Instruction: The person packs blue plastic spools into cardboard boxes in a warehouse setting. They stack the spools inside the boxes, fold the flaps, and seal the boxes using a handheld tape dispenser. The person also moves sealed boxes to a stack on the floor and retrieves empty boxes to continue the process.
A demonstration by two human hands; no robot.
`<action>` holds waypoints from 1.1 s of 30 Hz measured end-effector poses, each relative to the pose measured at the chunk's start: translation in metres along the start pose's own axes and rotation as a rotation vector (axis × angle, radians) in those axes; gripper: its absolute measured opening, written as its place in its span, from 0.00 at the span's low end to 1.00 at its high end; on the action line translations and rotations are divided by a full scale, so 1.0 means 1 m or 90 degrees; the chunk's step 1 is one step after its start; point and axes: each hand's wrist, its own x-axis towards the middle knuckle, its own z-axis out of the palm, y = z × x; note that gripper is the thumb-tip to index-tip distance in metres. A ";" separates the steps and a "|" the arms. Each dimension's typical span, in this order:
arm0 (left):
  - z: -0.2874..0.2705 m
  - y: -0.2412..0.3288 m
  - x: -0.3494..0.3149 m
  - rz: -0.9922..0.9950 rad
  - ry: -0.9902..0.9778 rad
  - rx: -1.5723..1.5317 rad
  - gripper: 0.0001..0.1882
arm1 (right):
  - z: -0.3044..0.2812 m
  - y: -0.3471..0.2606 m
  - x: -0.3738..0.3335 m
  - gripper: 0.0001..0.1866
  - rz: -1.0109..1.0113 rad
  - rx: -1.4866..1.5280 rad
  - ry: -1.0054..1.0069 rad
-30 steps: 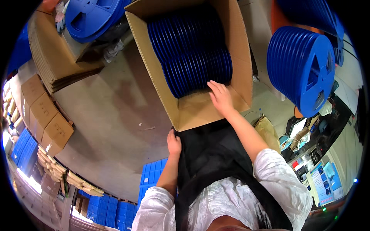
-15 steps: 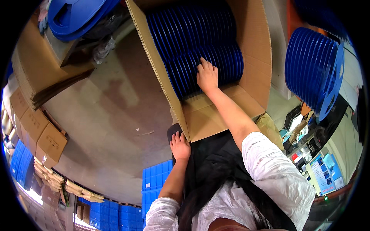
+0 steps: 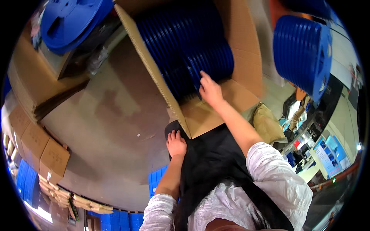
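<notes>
An open cardboard box [image 3: 217, 111] stands before me, holding rows of dark blue plastic reels [image 3: 216, 57] on edge. My right hand [image 3: 211, 91] is at the near row, its index finger stretched out against the reel rims and its other fingers partly bent. One reel under the fingertips seems to stick out slightly toward me; the hand hides part of it. I cannot see anything gripped in this hand. My left hand [image 3: 177, 145] lies with fingers spread on the black cloth [image 3: 210, 161] over my lap, beside the box's near left corner.
More blue reels [image 3: 296, 52] stand stacked on edge at the right. A large blue disc [image 3: 73, 23] lies at the upper left, above flattened cardboard [image 3: 58, 90]. Closed cartons [image 3: 52, 156] line the left. A paper bag [image 3: 266, 123] is right of the box.
My right hand has drawn back toward me along the reel rims, and a reel there now appears to stick out. The view has shifted slightly. My left hand stays on the cloth.
</notes>
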 end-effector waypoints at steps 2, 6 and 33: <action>0.001 -0.002 -0.001 -0.001 -0.007 -0.012 0.20 | -0.020 -0.014 -0.027 0.09 0.028 0.066 -0.002; 0.000 -0.007 -0.004 0.000 -0.045 -0.027 0.22 | -0.062 -0.045 -0.060 0.06 0.086 0.213 0.059; -0.108 0.122 0.072 0.029 0.159 -0.458 0.25 | -0.162 -0.010 -0.045 0.12 0.504 0.733 0.097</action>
